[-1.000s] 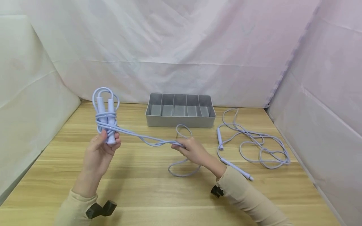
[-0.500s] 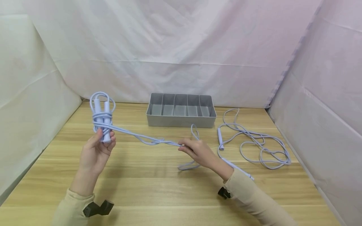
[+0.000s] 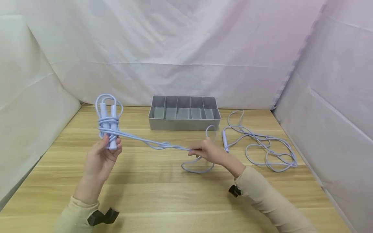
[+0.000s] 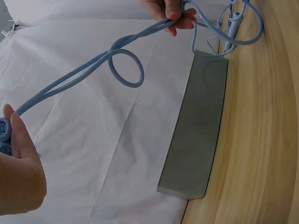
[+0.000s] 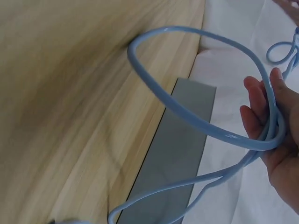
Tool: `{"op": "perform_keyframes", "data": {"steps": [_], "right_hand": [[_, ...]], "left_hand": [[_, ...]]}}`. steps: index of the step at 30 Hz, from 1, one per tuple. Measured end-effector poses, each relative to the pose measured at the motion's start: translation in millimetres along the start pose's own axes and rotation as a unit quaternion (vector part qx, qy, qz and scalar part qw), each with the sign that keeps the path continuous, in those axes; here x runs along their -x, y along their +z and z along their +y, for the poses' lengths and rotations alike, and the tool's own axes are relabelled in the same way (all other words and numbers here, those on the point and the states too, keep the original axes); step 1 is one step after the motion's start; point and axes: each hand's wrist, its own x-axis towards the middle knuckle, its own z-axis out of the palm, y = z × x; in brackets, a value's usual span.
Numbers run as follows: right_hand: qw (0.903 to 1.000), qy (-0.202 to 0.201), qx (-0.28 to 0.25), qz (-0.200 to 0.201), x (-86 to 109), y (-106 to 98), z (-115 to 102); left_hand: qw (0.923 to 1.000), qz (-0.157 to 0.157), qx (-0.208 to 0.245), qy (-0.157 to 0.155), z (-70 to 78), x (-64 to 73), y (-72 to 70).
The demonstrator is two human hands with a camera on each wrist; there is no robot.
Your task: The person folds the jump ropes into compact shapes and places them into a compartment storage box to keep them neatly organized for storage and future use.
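Jump rope (image 3: 113,125) stretches between left grip (image 3: 100,159) and right grip (image 3: 208,152).

I am facing a creased, pinkish-white cloth backdrop (image 3: 175,42); pale cloth walls (image 3: 335,87) are flanking the wood-grain table (image 3: 163,200) on both sides.

Left hand (image 3: 102,158) holds 2 cord-wrapped handles (image 3: 113,112), right hand (image 3: 210,151) pinches their cord (image 3: 131,136); far, a 5-compartment tray (image 3: 184,124); right, a loose rope (image 3: 257,138).

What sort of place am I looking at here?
Likely a curtained booth for tabletop work: pale cloth on three sides, a wood-grain table, and a divided tray on it.
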Motion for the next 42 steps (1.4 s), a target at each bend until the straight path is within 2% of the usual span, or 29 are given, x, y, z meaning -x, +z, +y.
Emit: {"op": "perform_keyframes", "data": {"steps": [2,3,4,6,8,11,13,15,16,18,20,22,25,29,32,34,35,37,40,42], "right_hand": [[0.999,0.034,-0.016,-0.026,-3.1,-4,9],[0.9975,0.052,-0.022,-0.041,-4.9,-7,13],[0.9954,0.071,-0.032,-0.056,-6.6,-10,18],[0.989,0.109,-0.058,-0.081,-9.8,-17,29],[0.9812,0.141,-0.088,-0.099,-13.4,-22,37],[0.9701,0.171,-0.128,-0.114,-19.6,-25,46],[0.9662,0.186,-0.132,-0.12,-25.5,-25,48],[0.9642,0.203,-0.125,-0.117,-31.5,-25,49],[0.9636,0.213,-0.118,-0.111,-34.5,-25,48],[0.9631,0.23,-0.104,-0.093,-40.3,-25,47],[0.9634,0.239,-0.094,-0.076,-45.0,-27,43],[0.9641,0.243,-0.087,-0.061,-48.9,-29,35],[0.9678,0.237,-0.071,-0.044,-53.1,-34,20],[0.9732,0.224,-0.046,-0.023,-55.9,-44,-3],[0.9768,0.21,-0.039,-0.011,-55.0,-53,-19],[0.9783,0.205,-0.03,-0.002,-53.3,-58,-26],[0.9792,0.201,-0.027,0.003,-52.1,-61,-29],[0.9808,0.193,-0.024,0.013,-48.8,-64,-35],[0.9809,0.189,-0.037,0.027,-43.0,-65,-45],[0.9813,0.182,-0.053,0.033,-39.0,-63,-52]], "left_hand": [[0.9969,-0.046,-0.06,-0.022,-2.0,0.6,1.1],[0.9917,-0.074,-0.099,-0.035,-3.0,0.9,1.0],[0.9837,-0.102,-0.14,-0.048,-4.2,1.2,1.4],[0.9621,-0.151,-0.215,-0.075,-6.2,1.9,3.2],[0.9415,-0.195,-0.255,-0.103,-9.2,1.8,3.5],[0.919,-0.25,-0.271,-0.139,-17.5,-0.1,5.2],[0.9018,-0.293,-0.27,-0.166,-25.8,-2.0,6.9],[0.8796,-0.338,-0.267,-0.202,-36.2,-4.1,10.0],[0.8673,-0.354,-0.264,-0.229,-41.8,-4.9,11.8],[0.841,-0.373,-0.269,-0.285,-52.9,-5.9,14.6],[0.8139,-0.364,-0.288,-0.349,-62.1,-5.4,16.8],[0.7902,-0.342,-0.318,-0.397,-68.8,-3.6,17.6],[0.7519,-0.314,-0.389,-0.429,-72.9,-1.2,18.5],[0.7078,-0.277,-0.477,-0.441,-69.5,-1.8,21.0],[0.6753,-0.241,-0.547,-0.432,-62.9,-3.6,24.2],[0.649,-0.212,-0.604,-0.411,-57.7,-4.5,27.2],[0.6332,-0.192,-0.635,-0.399,-55.2,-4.9,28.5],[0.5944,-0.142,-0.698,-0.374,-50.7,-5.3,31.5],[0.5396,-0.057,-0.768,-0.341,-45.9,-7.2,34.5],[0.5091,-0.005,-0.804,-0.306,-43.4,-9.5,34.5]]}}
